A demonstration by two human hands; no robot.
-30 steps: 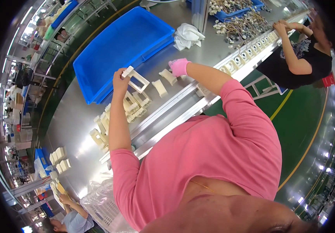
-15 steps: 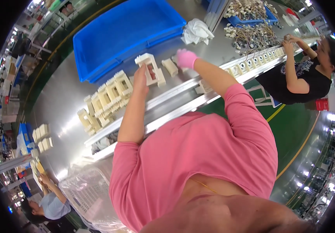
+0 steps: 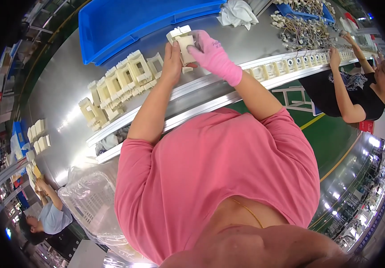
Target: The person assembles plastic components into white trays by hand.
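Observation:
My left hand is wrapped around the left side of a cream plastic housing, held up over the metal worktable. My right hand, in a pink glove, grips a flat cream plastic piece against the front of that housing. Whether the piece is seated or only pressed there I cannot tell, since fingers cover its edges. Left of my hands, several similar cream housings stand in a slanting row on the table.
A large blue tray lies beyond my hands, with a white cloth to its right. Metal rails cross in front of me, cream parts along them at right. Wired parts are heaped farther right. Co-workers sit at both sides.
My right hand has come left from the table to the housing, and a flat cream piece is now in it. The housing has turned in my left hand. The whole view has shifted.

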